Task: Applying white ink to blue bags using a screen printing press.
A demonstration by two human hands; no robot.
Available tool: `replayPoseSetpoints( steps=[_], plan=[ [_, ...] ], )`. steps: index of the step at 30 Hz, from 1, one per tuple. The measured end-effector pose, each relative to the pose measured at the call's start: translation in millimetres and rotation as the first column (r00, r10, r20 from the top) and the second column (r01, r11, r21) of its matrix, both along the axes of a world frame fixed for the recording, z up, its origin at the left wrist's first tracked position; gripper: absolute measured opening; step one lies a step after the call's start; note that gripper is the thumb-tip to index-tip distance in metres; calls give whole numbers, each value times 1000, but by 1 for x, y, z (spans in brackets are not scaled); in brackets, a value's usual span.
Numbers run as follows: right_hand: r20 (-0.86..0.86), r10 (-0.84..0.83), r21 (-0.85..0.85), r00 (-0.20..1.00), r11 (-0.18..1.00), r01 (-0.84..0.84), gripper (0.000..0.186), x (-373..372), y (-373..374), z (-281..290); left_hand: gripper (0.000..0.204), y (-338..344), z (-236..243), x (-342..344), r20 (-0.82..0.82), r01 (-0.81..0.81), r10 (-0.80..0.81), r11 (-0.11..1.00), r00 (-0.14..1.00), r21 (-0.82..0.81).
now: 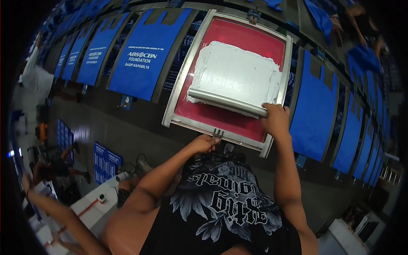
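Observation:
A metal-framed printing screen with red mesh lies in front of me. Thick white ink covers the middle of the mesh in a rough rectangle. Across the ink's near edge rests a long metal squeegee, slightly slanted. My right hand is closed around the squeegee's right end. At the near rail, my left hand has its fingers closed on a small pronged metal bracket. What lies beneath the screen is hidden.
Blue printed bags lie on boards to the left, and plain-looking blue bags to the right. Printed blue sheets are at lower left. Another person's arm shows at lower left; another person handles blue material at upper right.

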State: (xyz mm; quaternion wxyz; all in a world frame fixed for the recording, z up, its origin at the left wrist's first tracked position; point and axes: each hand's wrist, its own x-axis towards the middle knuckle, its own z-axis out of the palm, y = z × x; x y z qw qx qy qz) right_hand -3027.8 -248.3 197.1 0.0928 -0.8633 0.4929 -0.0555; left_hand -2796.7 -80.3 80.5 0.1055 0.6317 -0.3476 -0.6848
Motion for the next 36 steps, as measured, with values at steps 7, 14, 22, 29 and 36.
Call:
replayPoseSetpoints(
  steps=[7,14,22,29,36],
  plan=[
    [587,-264,458,765,888,-45,30,-63,-40,-68,51,-39,72,37,399,-53,298,851,867,-522],
    [618,-635,724,464,689,-22,32,-40,-57,-71,39,-91,-5,137,306,-248,671,598,675,-763],
    [586,-693,728,420,678,103,34,-164,-35,-22,42,-67,49,23,102,-426,592,677,799,-600],
    [625,-701,687,344,703,184,35,-370,-30,-21,44,-110,28,-174,-93,-422,477,652,874,-630],
    [598,-708,732,375,674,105,34,-434,-73,-48,43,-114,12,-238,-140,-506,552,596,822,-623]
  ],
)
